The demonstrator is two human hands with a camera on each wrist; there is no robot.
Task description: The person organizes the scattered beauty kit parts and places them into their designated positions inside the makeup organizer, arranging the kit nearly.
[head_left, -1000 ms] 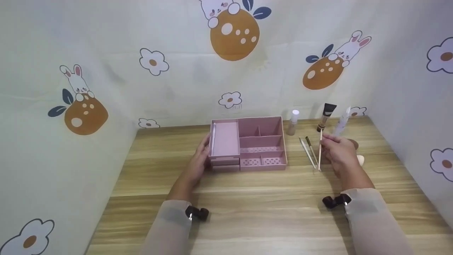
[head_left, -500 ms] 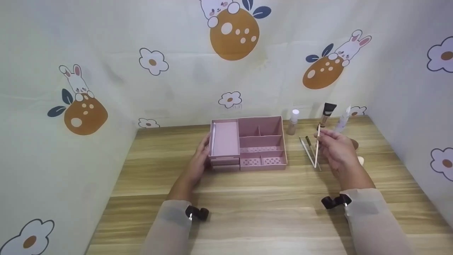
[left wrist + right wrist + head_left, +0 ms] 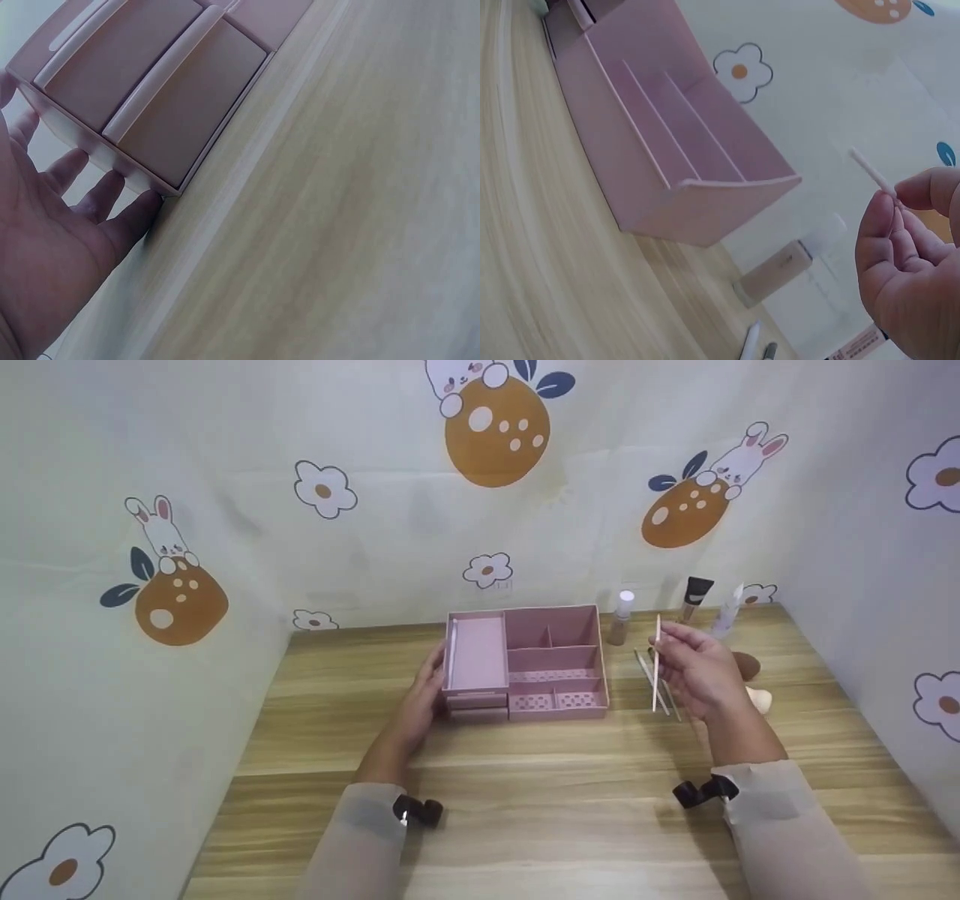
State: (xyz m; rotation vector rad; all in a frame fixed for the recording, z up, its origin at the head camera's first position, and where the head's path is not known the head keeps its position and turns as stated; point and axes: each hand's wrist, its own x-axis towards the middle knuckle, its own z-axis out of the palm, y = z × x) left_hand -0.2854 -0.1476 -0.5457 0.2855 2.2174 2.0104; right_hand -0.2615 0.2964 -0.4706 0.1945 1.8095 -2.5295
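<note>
A pink desk organizer (image 3: 480,652) stands on the table, with a flat tray top over drawers at left and divided compartments at right. My left hand (image 3: 416,705) rests against its left side, fingers spread along the wall in the left wrist view, next to the drawer fronts (image 3: 195,90). My right hand (image 3: 701,667) pinches a thin pale stick (image 3: 656,679) between thumb and fingertips, held nearly upright to the right of the organizer. The right wrist view shows its upper end (image 3: 870,171) poking out past the fingers. A slim white pencil (image 3: 643,666) lies behind it.
A white-capped bottle (image 3: 620,624) stands just right of the organizer. Behind my right hand are a black-capped tube (image 3: 697,589) and a whitish tube (image 3: 726,615). A brown rounded item (image 3: 748,665) and a cream-coloured one (image 3: 761,701) lie to its right.
My right hand has lifted the pale stick and carried it a little left, toward the organizer. The left hand and the organizer have stayed in place.
</note>
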